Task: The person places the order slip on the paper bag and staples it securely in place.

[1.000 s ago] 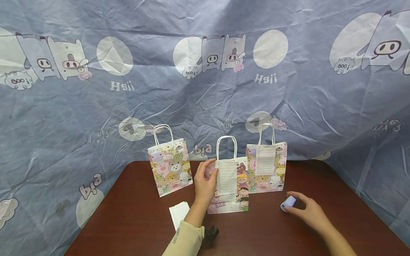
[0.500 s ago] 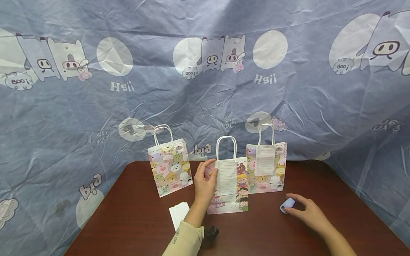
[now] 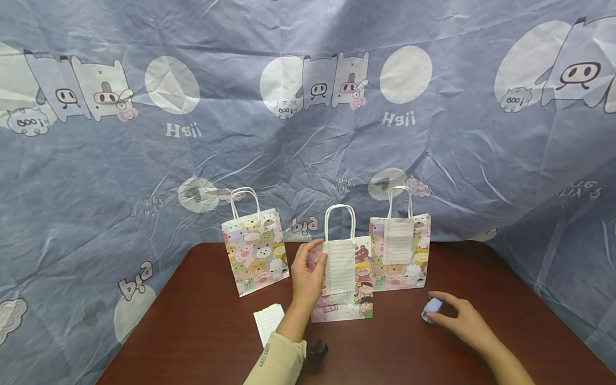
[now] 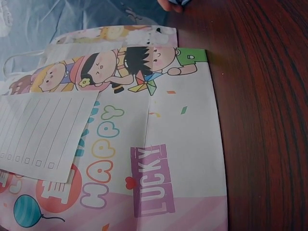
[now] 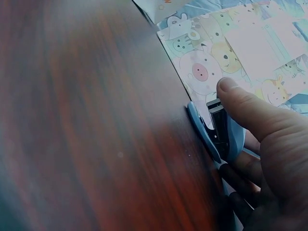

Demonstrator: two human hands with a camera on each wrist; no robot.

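L hand (image 3: 307, 274) pinches note (image 3: 340, 267) to bag (image 3: 364, 280), same as b4; R hand (image 3: 463, 316) grips stapler (image 3: 432, 306) (barely shifted), well right of L fingers, so note's unreached.

place: makeshift tabletop nook, though I cannot tell whether in a home or an office | around me: creased blue-grey pig-print backdrop sheet (image 3: 240, 149), hung wall-like behind and along both sides | before me: dark reddish-brown wood-grain table (image 3: 192, 321)
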